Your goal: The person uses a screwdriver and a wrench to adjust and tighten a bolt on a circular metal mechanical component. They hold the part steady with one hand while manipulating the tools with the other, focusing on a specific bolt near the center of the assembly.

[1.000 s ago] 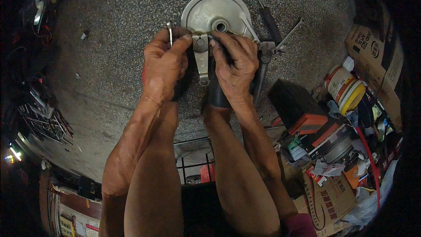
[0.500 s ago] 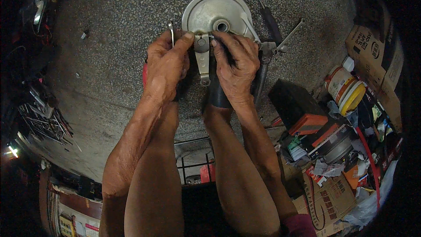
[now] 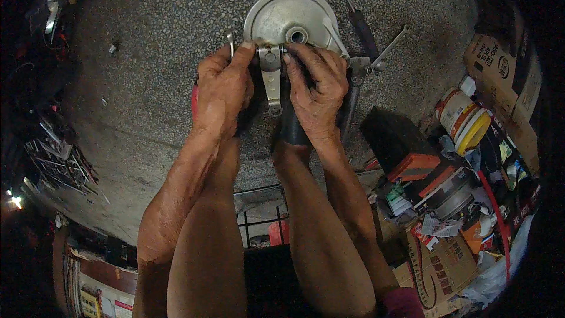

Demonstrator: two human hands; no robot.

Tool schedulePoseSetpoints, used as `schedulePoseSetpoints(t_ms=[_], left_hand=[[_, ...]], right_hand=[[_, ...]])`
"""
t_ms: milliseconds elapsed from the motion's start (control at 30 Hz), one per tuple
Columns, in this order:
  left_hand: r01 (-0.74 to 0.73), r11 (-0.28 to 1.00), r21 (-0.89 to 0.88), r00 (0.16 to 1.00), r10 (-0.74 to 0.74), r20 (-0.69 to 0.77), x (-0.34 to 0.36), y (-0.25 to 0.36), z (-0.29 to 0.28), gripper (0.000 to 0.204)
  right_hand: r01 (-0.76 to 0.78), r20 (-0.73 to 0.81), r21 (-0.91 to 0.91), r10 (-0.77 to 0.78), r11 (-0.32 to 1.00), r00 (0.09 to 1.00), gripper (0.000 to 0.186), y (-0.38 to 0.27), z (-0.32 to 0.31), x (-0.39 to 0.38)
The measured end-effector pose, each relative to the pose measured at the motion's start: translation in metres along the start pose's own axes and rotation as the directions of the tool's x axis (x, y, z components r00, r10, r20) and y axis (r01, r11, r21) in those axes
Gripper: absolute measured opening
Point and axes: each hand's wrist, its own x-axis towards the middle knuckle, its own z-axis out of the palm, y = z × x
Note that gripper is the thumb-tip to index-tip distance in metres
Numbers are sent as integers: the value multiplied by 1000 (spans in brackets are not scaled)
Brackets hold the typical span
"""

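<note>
While its clamp end is pinched by right hand (image 3: 316, 85), left hand (image 3: 225, 85) alongside, the metal lever (image 3: 272, 85) is judged stiff, light, best held there; spanner (image 3: 231, 39), gripped by left hand's folded fingers; round metal plate (image 3: 276, 15), set just beyond lever.
</note>
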Motion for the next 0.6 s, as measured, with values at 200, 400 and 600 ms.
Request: schedulePoseSetpoints(t_ms=[200, 400, 600], left_hand=[[-62, 995, -77, 998, 60, -19, 1, -2, -3, 21], [-18, 998, 53, 1000, 19, -11, -2, 3, 0, 20], [-49, 997, -59, 999, 49, -5, 0, -2, -3, 21]], right_hand=[[-6, 2, -14, 6, 1000, 1000, 22, 4, 0, -2], [-20, 8, 15, 20, 1000, 1000, 23, 0, 0, 0], [-17, 13, -10, 17, 1000, 1000, 23, 2, 0, -1]])
